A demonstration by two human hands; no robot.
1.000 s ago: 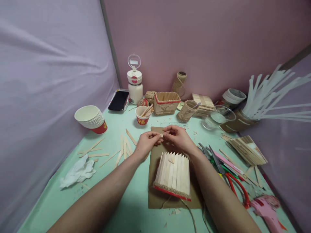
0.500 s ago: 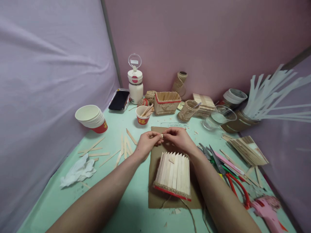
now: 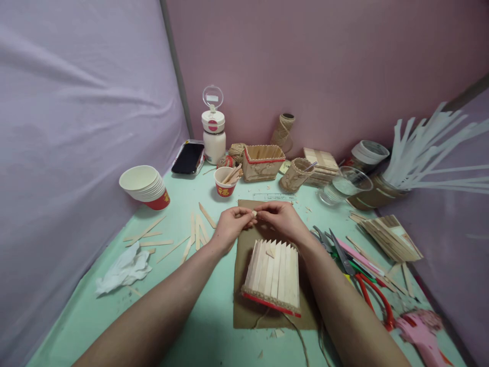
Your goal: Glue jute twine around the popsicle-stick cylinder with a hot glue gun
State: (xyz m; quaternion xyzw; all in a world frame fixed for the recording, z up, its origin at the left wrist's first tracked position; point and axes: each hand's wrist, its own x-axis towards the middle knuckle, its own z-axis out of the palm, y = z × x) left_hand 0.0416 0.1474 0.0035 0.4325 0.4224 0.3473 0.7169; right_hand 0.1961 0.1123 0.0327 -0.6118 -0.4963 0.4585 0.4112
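Observation:
A small pale piece of wood (image 3: 254, 213) is pinched between the fingertips of my left hand (image 3: 234, 224) and my right hand (image 3: 280, 216). Both hands are closed and meet above the far part of a brown cardboard sheet (image 3: 244, 313). Nearer to me on that sheet lies a box-like piece made of wooden craft sticks (image 3: 273, 275), its far ends cut to points. Twine and a red strip run along its near edge, and a small wood chip (image 3: 270, 253) rests on top. Loose twine (image 3: 301, 339) trails from it toward me.
Loose craft sticks (image 3: 197, 232) and a crumpled tissue (image 3: 124, 272) lie left. Scissors (image 3: 369, 290) and a pink glue gun (image 3: 420, 331) lie right. Behind stand a paper cup with sticks (image 3: 224, 189), a stick basket (image 3: 263, 171), a water glass (image 3: 336, 191) and a white bottle (image 3: 214, 145).

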